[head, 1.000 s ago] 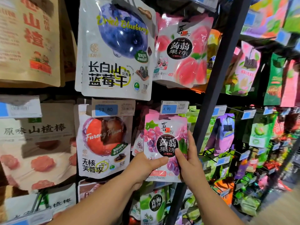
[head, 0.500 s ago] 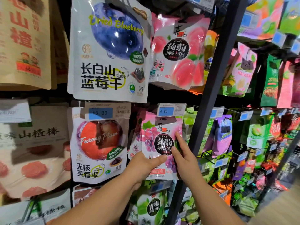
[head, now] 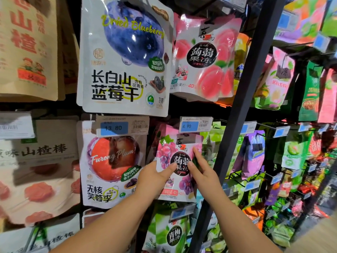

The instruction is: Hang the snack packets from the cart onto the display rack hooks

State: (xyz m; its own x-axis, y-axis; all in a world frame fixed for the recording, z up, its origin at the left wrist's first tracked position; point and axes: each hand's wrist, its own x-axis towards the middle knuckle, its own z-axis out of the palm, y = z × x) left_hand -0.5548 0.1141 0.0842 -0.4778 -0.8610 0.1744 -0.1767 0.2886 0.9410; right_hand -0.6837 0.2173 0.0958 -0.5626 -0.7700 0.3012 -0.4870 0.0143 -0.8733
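Pinching grape jelly packet (head: 164,152) in left hand (head: 155,177) and right hand (head: 205,178), hook hiding behind price tag (head: 196,124), packet staying just beneath, as before.

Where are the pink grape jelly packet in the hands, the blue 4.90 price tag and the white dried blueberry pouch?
pink grape jelly packet (head: 165,154), head view, printed grapes.
blue 4.90 price tag (head: 189,126), head view, blue panel.
white dried blueberry pouch (head: 113,88), head view, black lettering.
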